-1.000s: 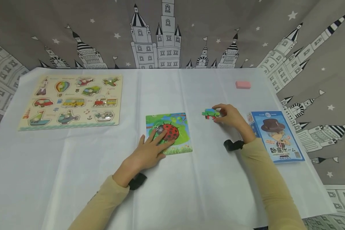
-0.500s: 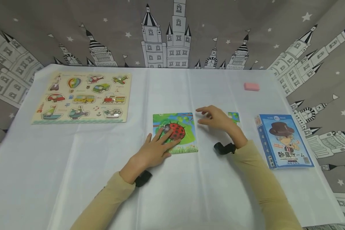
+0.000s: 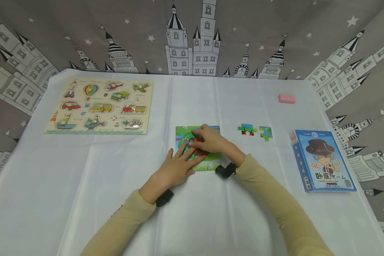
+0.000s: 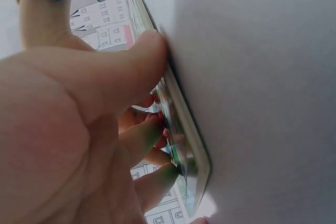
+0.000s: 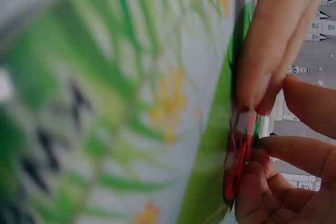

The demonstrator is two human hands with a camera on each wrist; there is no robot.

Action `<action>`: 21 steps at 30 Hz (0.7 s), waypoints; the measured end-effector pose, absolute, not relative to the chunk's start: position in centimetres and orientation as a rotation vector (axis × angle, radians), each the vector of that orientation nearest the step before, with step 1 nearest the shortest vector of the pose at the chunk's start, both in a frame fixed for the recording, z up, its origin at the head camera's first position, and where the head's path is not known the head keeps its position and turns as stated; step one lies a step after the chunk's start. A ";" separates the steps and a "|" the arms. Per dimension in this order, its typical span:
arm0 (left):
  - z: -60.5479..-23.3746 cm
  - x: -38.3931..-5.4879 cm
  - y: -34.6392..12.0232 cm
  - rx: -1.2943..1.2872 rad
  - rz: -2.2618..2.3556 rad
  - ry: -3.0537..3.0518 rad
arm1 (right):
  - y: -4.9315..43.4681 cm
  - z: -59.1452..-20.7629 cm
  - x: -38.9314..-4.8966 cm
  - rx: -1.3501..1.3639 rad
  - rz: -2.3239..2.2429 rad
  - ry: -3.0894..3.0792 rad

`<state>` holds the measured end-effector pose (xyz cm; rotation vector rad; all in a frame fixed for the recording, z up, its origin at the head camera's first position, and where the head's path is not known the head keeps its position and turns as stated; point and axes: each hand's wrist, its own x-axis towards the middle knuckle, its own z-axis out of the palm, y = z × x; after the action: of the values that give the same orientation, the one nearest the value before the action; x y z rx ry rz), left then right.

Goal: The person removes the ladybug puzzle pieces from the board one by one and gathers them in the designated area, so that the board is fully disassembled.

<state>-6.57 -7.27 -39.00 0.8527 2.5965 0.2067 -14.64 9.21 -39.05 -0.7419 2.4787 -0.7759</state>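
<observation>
A small square ladybug puzzle (image 3: 208, 166) lies on the white table in the middle of the head view. My left hand (image 3: 174, 170) rests on its left part with spread fingers (image 4: 157, 184); in the left wrist view its thumb is at the edge of the puzzle. My right hand (image 3: 212, 138) is over the puzzle, its bent fingers and thumb at the ladybug (image 5: 239, 174), close to the left fingertips. I cannot tell whether it pinches a piece. Two loose jigsaw pieces lie to the right, a blue, green and red one (image 3: 248, 127) and a green one (image 3: 266, 132).
A wooden vehicle puzzle board (image 3: 112, 122) lies at the back left. A pink block (image 3: 286, 99) sits at the back right. The blue game box (image 3: 324, 161) lies on the right, near the right forearm. A grey castle-print cloth (image 3: 140, 21) hangs behind the table.
My right hand has let go of the blue, green and red jigsaw piece beside the other and moved left onto the ladybug puzzle. My left hand has stayed on the puzzle; the head view has shifted.
</observation>
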 end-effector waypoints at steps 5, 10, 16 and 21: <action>-38.9 -6.4 -7.3 0.847 0.198 2.602 | 9.2 -39.4 -14.6 -0.753 -0.933 2.398; -38.7 -6.4 -7.4 0.861 0.193 2.599 | 9.2 -39.6 -14.9 -0.732 -1.125 2.275; -38.5 -6.3 -7.3 0.863 0.172 2.591 | 9.3 -39.4 -14.8 -0.555 -1.152 2.255; -38.7 -6.3 -7.4 0.846 0.177 2.583 | 9.3 -39.3 -14.6 -0.489 -1.160 2.244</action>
<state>-6.32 -7.40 -38.67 0.8460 2.5826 0.1768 -14.60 9.25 -39.33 -0.4890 2.2439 -1.1604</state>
